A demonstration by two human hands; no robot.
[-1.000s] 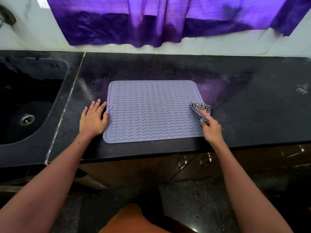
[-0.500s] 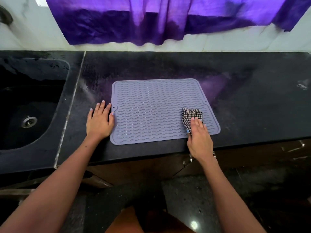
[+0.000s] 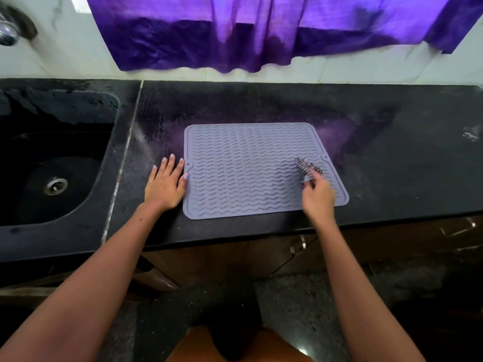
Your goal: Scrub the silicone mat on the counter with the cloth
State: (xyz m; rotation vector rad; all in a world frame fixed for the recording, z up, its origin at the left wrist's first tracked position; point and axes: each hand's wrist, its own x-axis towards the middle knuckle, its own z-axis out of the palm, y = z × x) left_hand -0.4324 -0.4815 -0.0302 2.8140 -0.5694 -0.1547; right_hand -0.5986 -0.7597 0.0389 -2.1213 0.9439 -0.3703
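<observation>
A grey silicone mat (image 3: pixel 251 168) with wavy ridges lies flat on a dark bench (image 3: pixel 392 163), near its front edge. The left hand (image 3: pixel 167 182) rests flat on the bench, fingers straight, thumb touching the mat's left edge. The right hand (image 3: pixel 317 195) has its fingers curled around a bunched checked cloth (image 3: pixel 307 167) on the mat's right side. A sink (image 3: pixel 52 163) sits at left.

One silicone mat (image 3: pixel 251 171), one checked cloth (image 3: pixel 308 167), blurred and hard to make out, one black counter (image 3: pixel 392 158). Two hands: one left hand (image 3: pixel 166 185), one right hand (image 3: pixel 317 195). One sink (image 3: pixel 52 158) with one drain (image 3: pixel 55 186), one purple curtain (image 3: pixel 261 30), one tap (image 3: pixel 10 28), and perhaps three cabinet handles (image 3: pixel 298 246) under the counter edge.
</observation>
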